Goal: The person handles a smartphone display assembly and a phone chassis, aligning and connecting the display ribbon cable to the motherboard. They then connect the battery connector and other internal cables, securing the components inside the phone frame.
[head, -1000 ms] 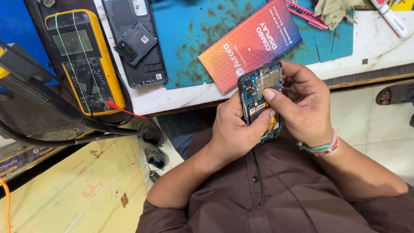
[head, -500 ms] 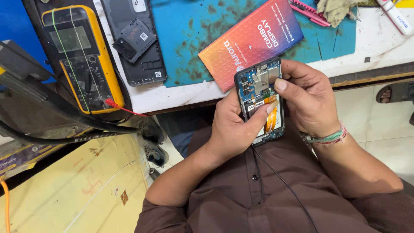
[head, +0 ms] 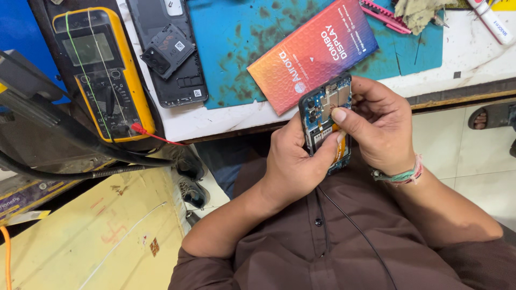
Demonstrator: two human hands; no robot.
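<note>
An opened phone with its back cover off shows a blue circuit board and an orange flex strip. My left hand grips it from the left side, thumb across its lower half. My right hand holds its right edge, with the thumb pressed on the board near the middle. Both hands hold the phone above my lap, just in front of the bench edge.
On the bench lie a teal work mat, an orange-to-purple flat box, a black phone back cover with a camera piece on it, a yellow multimeter with a red lead, and a pink tool.
The phone and both hands have shifted slightly. My right thumb has slid down from the board's upper part toward its middle.
</note>
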